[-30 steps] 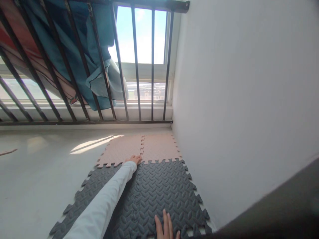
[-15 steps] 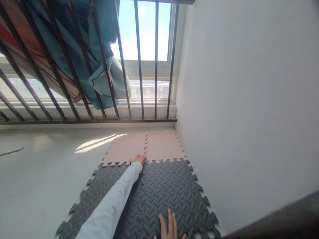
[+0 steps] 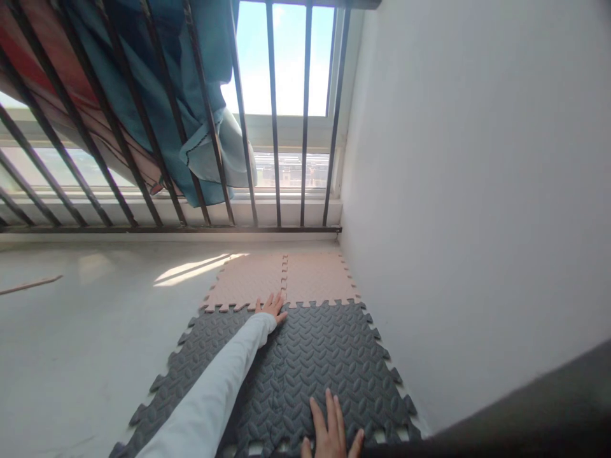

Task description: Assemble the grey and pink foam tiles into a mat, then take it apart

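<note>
- Our left hand (image 3: 273, 306) lies flat, fingers spread, gripping nothing, pressing where the pink mats (image 3: 281, 280) join the grey mats (image 3: 305, 362).
- Our right hand (image 3: 334, 432) rests open, palm down, on the near grey mat, clasping nothing.
- Since half a second ago, our left fingers have spread wider and slid onto the seam; our right hand shows more fully.
- The mats lie interlocked on the floor (image 3: 86, 318), tight against the white wall (image 3: 468, 191).
- Beyond stand black window bars (image 3: 274, 114), with a blue cloth (image 3: 191, 95) hanging behind them.
</note>
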The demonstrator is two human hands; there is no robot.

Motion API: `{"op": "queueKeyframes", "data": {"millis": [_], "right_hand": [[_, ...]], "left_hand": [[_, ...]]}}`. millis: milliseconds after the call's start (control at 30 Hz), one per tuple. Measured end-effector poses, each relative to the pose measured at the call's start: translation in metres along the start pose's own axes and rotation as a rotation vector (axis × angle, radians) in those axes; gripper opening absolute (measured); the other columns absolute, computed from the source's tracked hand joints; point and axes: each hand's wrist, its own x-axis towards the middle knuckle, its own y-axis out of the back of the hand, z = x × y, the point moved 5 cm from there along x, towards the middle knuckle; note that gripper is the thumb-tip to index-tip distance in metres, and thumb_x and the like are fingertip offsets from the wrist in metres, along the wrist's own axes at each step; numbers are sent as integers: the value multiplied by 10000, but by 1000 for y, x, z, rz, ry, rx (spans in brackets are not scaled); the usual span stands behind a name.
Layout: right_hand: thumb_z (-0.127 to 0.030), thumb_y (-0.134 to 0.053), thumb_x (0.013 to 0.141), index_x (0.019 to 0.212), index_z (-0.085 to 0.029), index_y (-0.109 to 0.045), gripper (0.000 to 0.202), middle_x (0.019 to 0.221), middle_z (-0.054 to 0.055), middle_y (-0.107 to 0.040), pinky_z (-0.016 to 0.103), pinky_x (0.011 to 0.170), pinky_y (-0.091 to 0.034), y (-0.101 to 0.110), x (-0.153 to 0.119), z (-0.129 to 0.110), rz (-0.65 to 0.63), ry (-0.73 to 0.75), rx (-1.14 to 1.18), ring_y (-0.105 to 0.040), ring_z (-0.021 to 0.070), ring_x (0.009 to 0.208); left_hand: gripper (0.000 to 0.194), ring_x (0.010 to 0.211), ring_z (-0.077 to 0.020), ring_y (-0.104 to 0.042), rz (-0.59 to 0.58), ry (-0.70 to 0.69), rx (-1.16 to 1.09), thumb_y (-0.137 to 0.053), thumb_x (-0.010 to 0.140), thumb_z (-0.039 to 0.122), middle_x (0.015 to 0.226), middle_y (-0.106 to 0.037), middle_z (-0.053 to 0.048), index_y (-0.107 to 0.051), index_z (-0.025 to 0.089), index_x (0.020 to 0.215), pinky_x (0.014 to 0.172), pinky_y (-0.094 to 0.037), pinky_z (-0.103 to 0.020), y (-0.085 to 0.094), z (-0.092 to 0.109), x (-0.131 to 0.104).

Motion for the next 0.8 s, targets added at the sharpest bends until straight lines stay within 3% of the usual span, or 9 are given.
{"op": "queueKeyframes", "data": {"millis": [133,200,333,567,800], "right_hand": [[-183,-371,673,1137,-357,-512,516,1300,5,-405,644,929,-161,2,-1,2,-1,19,-11,-371,281,1184],[-174,-368,663,1151,-350,-502,536,1306,6,-394,646,927,-160,2,-2,2,-8,23,-16,-364,281,1189],[-172,-374,657,1168,-351,-484,552,1320,1,-373,638,934,-159,1,-3,3,-29,22,-26,-347,271,1202],[-179,-371,688,1169,-355,-480,524,1316,3,-388,627,929,-192,2,-2,4,-15,34,-50,-338,268,1208],[-148,-355,655,1175,-338,-478,567,1317,1,-370,630,917,-208,3,-1,4,-34,51,-27,-362,258,1194]], "left_hand": [[705,1315,-269,-74,183,252,9,-171,780,543,1441,-63,-119,-173,141,1358,1022,-62,-546,-5,-27,-21],[728,1309,-294,-91,231,309,13,-161,770,563,1433,-104,-148,-211,124,1349,1014,-58,-561,-9,-40,-33],[661,1310,-253,-118,200,290,-3,-130,786,518,1430,-176,-91,-246,175,1339,1004,-79,-583,-9,-54,-46],[586,1298,-227,-180,168,251,-14,-191,774,547,1399,-289,-48,-389,286,1260,1017,-112,-561,8,-59,-44],[595,1304,-216,-163,176,303,-55,-198,789,474,1438,-155,-66,-286,221,1320,1014,-166,-537,3,-88,-51]]}}
